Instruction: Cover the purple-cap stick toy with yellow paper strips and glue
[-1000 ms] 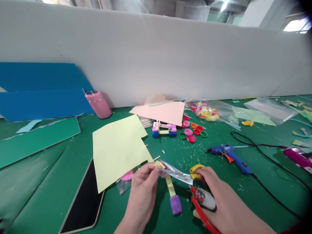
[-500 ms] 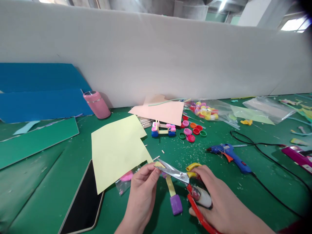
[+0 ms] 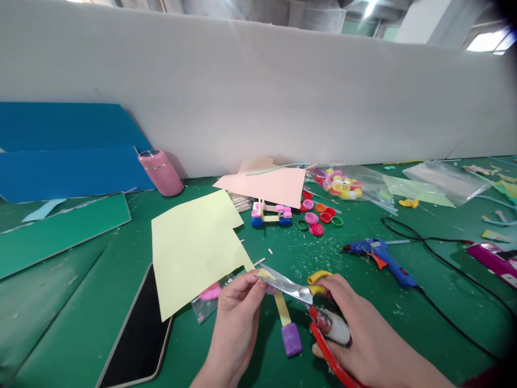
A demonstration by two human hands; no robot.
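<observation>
My left hand (image 3: 242,302) pinches a small pale yellow piece of paper (image 3: 265,274) between thumb and fingers. In my right hand (image 3: 355,328) is a pair of scissors (image 3: 297,291) with metal blades and red and yellow handles. The blades point left and lie at the paper piece, close to my left fingertips. Just beyond that hand lies a large pale yellow sheet (image 3: 194,248) with a notched edge. Below the scissors, a craft stick (image 3: 282,308) bears a purple block (image 3: 291,339) at its near end; its far end is partly hidden behind the blades and fingers.
A phone (image 3: 139,334) lies at left, near a pink cup (image 3: 160,172). Farther back are a small stick-and-block model (image 3: 271,214), coloured bottle caps (image 3: 319,215) and pink paper (image 3: 270,183). A blue glue gun (image 3: 379,256) with its cord lies right.
The scissor blades have come slightly closer together at the small yellow paper. Both hands stay almost in place.
</observation>
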